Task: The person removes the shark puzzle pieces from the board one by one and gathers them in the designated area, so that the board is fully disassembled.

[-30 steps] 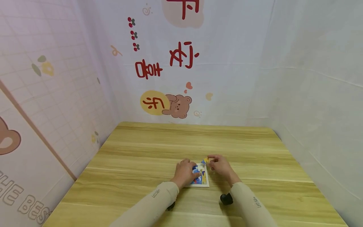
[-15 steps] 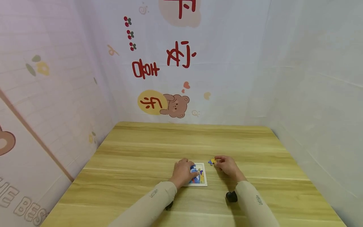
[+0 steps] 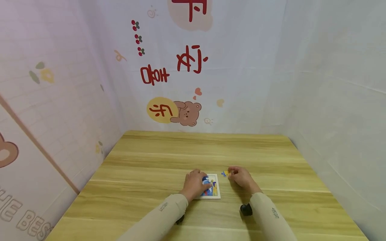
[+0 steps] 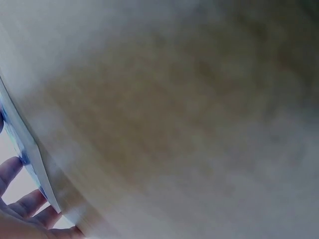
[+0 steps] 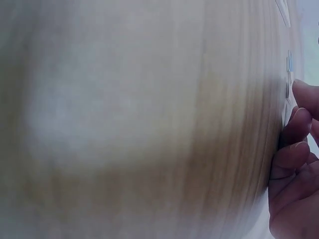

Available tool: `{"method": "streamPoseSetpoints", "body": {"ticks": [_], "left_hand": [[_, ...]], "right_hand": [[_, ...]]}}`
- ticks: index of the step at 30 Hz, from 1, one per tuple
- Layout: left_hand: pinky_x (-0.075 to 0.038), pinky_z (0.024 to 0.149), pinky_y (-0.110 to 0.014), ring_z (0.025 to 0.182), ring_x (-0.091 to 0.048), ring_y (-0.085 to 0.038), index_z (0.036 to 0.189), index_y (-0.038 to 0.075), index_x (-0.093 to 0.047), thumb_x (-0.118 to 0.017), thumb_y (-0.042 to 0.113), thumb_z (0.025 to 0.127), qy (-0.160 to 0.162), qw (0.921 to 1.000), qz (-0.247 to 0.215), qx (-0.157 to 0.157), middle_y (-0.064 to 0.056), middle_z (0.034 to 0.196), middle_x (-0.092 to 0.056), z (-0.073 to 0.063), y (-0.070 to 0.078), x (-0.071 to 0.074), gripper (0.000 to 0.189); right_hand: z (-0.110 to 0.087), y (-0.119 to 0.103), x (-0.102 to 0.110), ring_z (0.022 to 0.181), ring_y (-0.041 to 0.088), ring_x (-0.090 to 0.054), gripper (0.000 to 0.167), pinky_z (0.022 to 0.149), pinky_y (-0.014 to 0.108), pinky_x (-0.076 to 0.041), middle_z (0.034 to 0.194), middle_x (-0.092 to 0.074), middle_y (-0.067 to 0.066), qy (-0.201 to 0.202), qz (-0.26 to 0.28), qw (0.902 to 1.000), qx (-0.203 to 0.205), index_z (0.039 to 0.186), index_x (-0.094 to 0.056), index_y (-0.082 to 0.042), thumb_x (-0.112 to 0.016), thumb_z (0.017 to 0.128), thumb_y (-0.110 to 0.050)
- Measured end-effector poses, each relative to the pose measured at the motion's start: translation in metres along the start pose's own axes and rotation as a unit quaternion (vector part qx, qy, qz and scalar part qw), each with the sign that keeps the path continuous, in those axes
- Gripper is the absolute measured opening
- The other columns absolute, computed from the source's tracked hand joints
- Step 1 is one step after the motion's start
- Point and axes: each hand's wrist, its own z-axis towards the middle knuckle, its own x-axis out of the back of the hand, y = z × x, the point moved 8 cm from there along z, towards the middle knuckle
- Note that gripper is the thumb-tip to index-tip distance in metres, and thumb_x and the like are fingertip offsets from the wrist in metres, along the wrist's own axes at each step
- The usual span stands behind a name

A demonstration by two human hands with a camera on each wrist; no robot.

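A small jigsaw puzzle board [image 3: 214, 188] with a white border and a blue and yellow picture lies flat on the table. My left hand [image 3: 194, 183] rests over its left side, thumb across the picture. In the left wrist view, fingers [image 4: 31, 201] spread over the board's edge, and a fingertip reaches the tabletop. Right of the board's upper corner, my right hand [image 3: 241, 176] pinches a yellow and blue puzzle piece [image 3: 224, 173] between thumb and fingertips, low over the table. The right wrist view shows only a sliver of the piece [image 5: 290, 62] beside the fingers. Part of the board's picture is covered by my left hand.
The wood-grain table [image 3: 156, 160] is bordered by white cloth at the back [image 3: 241, 67] and sides, printed with a bear and red characters. Black wrist-camera housings [image 3: 246, 210] sit under the sleeves, close to the tabletop.
My right hand has moved right with the puzzle piece, from the board's upper right corner to a spot beside it, then lowered slightly. My left hand has stayed on the board.
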Motion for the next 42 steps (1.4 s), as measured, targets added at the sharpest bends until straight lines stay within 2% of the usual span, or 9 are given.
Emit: {"method": "streamPoseSetpoints", "body": {"ticks": [4, 10, 15, 18, 23, 27, 32, 37, 42], "left_hand": [[-0.032, 0.105, -0.061, 0.123, -0.052, -0.037, 0.121, 0.007, -0.069, -0.077, 0.038, 0.087, -0.005, 1.0, -0.008, 0.002, -0.017, 0.128, -0.059, 0.0, 0.001, 0.0, 0.047], [-0.034, 0.105, -0.06, 0.121, -0.053, -0.038, 0.124, 0.004, -0.065, -0.076, 0.04, 0.087, -0.009, 0.9998, -0.015, 0.001, -0.016, 0.128, -0.059, 0.001, -0.001, 0.002, 0.053], [-0.039, 0.103, -0.054, 0.12, -0.055, -0.037, 0.127, -0.001, -0.061, -0.075, 0.032, 0.089, -0.019, 0.9957, -0.089, -0.017, -0.018, 0.129, -0.058, -0.001, -0.01, 0.007, 0.052], [-0.041, 0.102, -0.052, 0.122, -0.054, -0.038, 0.127, -0.003, -0.06, -0.074, 0.024, 0.09, -0.01, 0.9927, -0.118, -0.022, -0.021, 0.131, -0.056, -0.005, -0.02, 0.016, 0.048], [-0.039, 0.104, -0.054, 0.123, -0.052, -0.04, 0.124, -0.004, -0.063, -0.075, 0.024, 0.09, 0.003, 0.9941, -0.109, -0.006, -0.023, 0.131, -0.055, -0.009, -0.032, 0.022, 0.045], [-0.041, 0.102, -0.053, 0.118, -0.056, -0.04, 0.119, -0.004, -0.066, -0.075, 0.027, 0.089, 0.005, 0.9948, -0.101, -0.003, -0.022, 0.124, -0.059, -0.006, -0.029, 0.02, 0.044], [-0.043, 0.1, -0.051, 0.116, -0.057, -0.039, 0.111, -0.003, -0.072, -0.078, 0.026, 0.086, 0.01, 0.9973, -0.073, -0.006, -0.019, 0.113, -0.066, -0.002, -0.023, 0.017, 0.038], [-0.042, 0.102, -0.051, 0.121, -0.055, -0.04, 0.11, 0.001, -0.074, -0.08, 0.027, 0.085, 0.008, 0.998, -0.062, 0.011, -0.019, 0.117, -0.065, 0.001, -0.024, 0.015, 0.037], [-0.043, 0.101, -0.051, 0.119, -0.056, -0.039, 0.11, 0.0, -0.074, -0.079, 0.027, 0.086, 0.009, 0.9976, -0.067, 0.017, -0.019, 0.116, -0.065, -0.001, -0.025, 0.015, 0.036]], "right_hand": [[-0.003, -0.001, 0.002, 0.085, 0.019, -0.054, 0.042, 0.07, 0.028, -0.045, 0.099, -0.065, 0.01, 0.003, 0.002, 1.0, -0.004, 0.128, -0.061, 0.007, -0.066, 0.087, 0.001], [-0.006, -0.004, 0.0, 0.086, 0.019, -0.055, 0.039, 0.072, 0.029, -0.045, 0.101, -0.066, 0.01, 0.005, 0.002, 1.0, -0.004, 0.128, -0.062, 0.006, -0.065, 0.09, -0.002], [-0.007, -0.012, -0.004, 0.079, 0.018, -0.055, 0.037, 0.067, 0.028, -0.045, 0.097, -0.064, 0.009, 0.007, 0.026, 0.9996, -0.011, 0.128, -0.062, 0.005, -0.065, 0.092, -0.004], [-0.009, -0.021, -0.012, 0.075, 0.018, -0.056, 0.037, 0.063, 0.028, -0.045, 0.093, -0.062, 0.009, 0.006, 0.047, 0.9989, -0.004, 0.128, -0.061, 0.007, -0.064, 0.092, -0.003], [-0.014, -0.038, -0.032, 0.076, 0.02, -0.058, 0.035, 0.065, 0.029, -0.047, 0.089, -0.062, 0.007, -0.004, 0.076, 0.997, 0.013, 0.125, -0.063, 0.007, -0.065, 0.092, -0.002], [-0.018, -0.047, -0.047, 0.079, 0.021, -0.058, 0.033, 0.072, 0.032, -0.051, 0.092, -0.063, 0.008, -0.023, 0.088, 0.9957, 0.016, 0.124, -0.064, 0.006, -0.065, 0.092, -0.004], [-0.016, -0.046, -0.058, 0.085, 0.019, -0.057, 0.03, 0.078, 0.035, -0.051, 0.102, -0.067, 0.01, -0.023, 0.073, 0.9971, 0.001, 0.119, -0.068, 0.004, -0.068, 0.091, -0.006], [-0.013, -0.041, -0.061, 0.09, 0.02, -0.058, 0.026, 0.083, 0.038, -0.05, 0.107, -0.069, 0.01, -0.016, 0.053, 0.9984, -0.016, 0.114, -0.072, -0.002, -0.07, 0.089, -0.008], [-0.013, -0.043, -0.064, 0.096, 0.023, -0.061, 0.025, 0.088, 0.044, -0.05, 0.109, -0.07, 0.01, -0.02, 0.023, 0.9995, -0.009, 0.113, -0.073, -0.004, -0.072, 0.088, -0.009]]}}
